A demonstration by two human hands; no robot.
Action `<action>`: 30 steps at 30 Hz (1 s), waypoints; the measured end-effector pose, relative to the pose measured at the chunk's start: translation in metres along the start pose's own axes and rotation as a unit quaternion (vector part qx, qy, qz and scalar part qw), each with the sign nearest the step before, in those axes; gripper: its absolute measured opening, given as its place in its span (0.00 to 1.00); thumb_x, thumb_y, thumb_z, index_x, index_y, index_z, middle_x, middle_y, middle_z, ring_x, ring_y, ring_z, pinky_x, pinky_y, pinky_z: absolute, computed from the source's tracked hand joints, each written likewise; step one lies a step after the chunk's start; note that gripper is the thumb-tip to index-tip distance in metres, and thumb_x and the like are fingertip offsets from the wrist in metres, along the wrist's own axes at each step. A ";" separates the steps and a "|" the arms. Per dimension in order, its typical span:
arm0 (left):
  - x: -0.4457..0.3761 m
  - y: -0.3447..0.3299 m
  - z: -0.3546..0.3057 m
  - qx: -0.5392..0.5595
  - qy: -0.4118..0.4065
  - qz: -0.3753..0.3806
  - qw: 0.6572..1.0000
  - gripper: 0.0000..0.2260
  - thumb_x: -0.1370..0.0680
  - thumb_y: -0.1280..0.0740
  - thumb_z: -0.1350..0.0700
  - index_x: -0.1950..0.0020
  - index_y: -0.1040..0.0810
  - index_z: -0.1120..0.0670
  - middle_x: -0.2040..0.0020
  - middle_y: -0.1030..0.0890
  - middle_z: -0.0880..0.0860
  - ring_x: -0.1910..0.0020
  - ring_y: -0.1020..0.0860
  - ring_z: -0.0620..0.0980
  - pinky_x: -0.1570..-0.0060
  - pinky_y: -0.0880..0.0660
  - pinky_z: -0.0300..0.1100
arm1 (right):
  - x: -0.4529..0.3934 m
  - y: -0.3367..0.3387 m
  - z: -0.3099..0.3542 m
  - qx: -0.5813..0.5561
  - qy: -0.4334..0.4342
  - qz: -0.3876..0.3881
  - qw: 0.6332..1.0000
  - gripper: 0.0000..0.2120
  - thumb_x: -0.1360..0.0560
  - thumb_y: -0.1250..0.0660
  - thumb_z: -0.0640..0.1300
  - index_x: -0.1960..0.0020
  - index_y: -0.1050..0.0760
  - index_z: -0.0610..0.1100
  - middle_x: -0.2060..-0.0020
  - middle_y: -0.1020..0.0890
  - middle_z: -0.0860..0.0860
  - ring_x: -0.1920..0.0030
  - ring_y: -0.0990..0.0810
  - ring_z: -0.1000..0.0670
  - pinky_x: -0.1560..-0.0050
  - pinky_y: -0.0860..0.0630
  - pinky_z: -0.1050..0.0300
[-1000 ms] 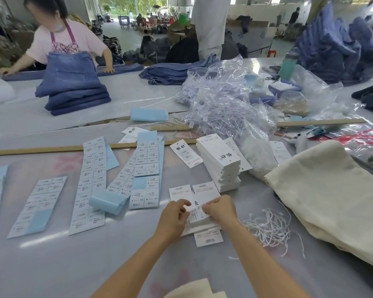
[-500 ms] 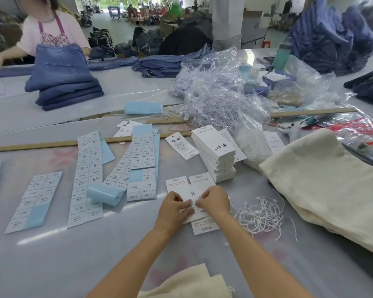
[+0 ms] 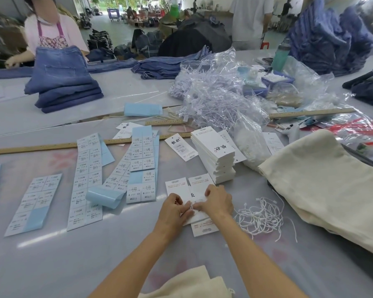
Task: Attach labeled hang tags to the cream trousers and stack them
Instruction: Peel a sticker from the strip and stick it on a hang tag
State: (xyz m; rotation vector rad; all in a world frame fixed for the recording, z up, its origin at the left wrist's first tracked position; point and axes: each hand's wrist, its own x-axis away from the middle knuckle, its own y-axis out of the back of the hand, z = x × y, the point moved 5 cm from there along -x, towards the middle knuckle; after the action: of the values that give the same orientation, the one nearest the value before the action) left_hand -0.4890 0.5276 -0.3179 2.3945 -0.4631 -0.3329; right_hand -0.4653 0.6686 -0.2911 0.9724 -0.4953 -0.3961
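Hang tags (image 3: 199,191) flat white card, pinched both hands.

Garment factory, likely: stacked jeans (image 3: 63,87).

I note matt white paper hang tags (image 3: 213,154), coarse cream cloth trousers (image 3: 329,186), a glossy smooth desk (image 3: 78,254), and a wooden ruler (image 3: 52,146).
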 end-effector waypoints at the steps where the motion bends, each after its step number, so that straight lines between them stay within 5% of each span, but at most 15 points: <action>1: 0.000 0.000 0.000 0.003 0.000 0.000 1.000 0.12 0.23 0.32 0.55 0.46 0.19 0.62 0.51 0.31 0.54 0.55 0.29 0.49 0.52 0.32 0.34 | -0.002 0.000 -0.001 -0.009 -0.005 0.007 1.000 0.20 0.36 0.23 0.53 0.51 0.27 0.48 0.46 0.24 0.49 0.43 0.26 0.44 0.50 0.27 0.53; 9: 0.002 0.001 -0.001 -0.001 -0.022 -0.007 1.000 0.12 0.23 0.32 0.57 0.45 0.19 0.64 0.51 0.30 0.54 0.58 0.31 0.47 0.55 0.36 0.28 | -0.009 0.003 -0.004 -0.038 -0.034 -0.014 0.999 0.14 0.31 0.27 0.55 0.60 0.28 0.49 0.53 0.18 0.50 0.51 0.20 0.46 0.55 0.28 0.57; 17: -0.001 0.000 -0.005 -0.084 -0.049 0.054 0.994 0.15 0.22 0.34 0.53 0.39 0.21 0.59 0.48 0.35 0.51 0.52 0.32 0.46 0.49 0.40 0.26 | -0.010 0.000 -0.008 -0.017 0.016 0.048 0.999 0.20 0.36 0.23 0.52 0.53 0.30 0.48 0.47 0.23 0.50 0.45 0.23 0.47 0.50 0.27 0.56; 21: -0.011 0.000 -0.008 -0.126 0.000 0.108 0.986 0.21 0.27 0.29 0.45 0.44 0.19 0.61 0.47 0.34 0.52 0.52 0.33 0.46 0.54 0.39 0.28 | -0.009 -0.001 -0.014 -0.029 0.045 0.094 0.994 0.25 0.37 0.21 0.48 0.46 0.29 0.47 0.46 0.25 0.50 0.45 0.24 0.48 0.46 0.27 0.56; 25: -0.017 -0.005 -0.023 -0.253 -0.048 0.166 0.952 0.27 0.32 0.29 0.36 0.45 0.20 0.56 0.32 0.33 0.54 0.33 0.36 0.53 0.38 0.36 0.41 | -0.014 0.018 -0.033 -0.137 0.040 0.036 0.989 0.13 0.29 0.29 0.41 0.46 0.24 0.41 0.49 0.19 0.46 0.51 0.23 0.50 0.53 0.31 0.63; 30: -0.014 -0.010 -0.021 -0.283 -0.070 0.171 0.941 0.27 0.29 0.32 0.38 0.38 0.25 0.55 0.35 0.29 0.53 0.37 0.33 0.52 0.40 0.34 0.42 | -0.009 0.027 -0.053 -0.155 0.044 -0.017 0.987 0.06 0.27 0.34 0.36 0.52 0.21 0.41 0.56 0.18 0.48 0.54 0.21 0.49 0.54 0.29 0.62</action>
State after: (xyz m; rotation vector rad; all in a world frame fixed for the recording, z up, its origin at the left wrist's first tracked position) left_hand -0.4919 0.5529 -0.3071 1.7036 -0.7271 -0.4137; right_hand -0.4403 0.7233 -0.2950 0.6952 -0.3247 -0.4447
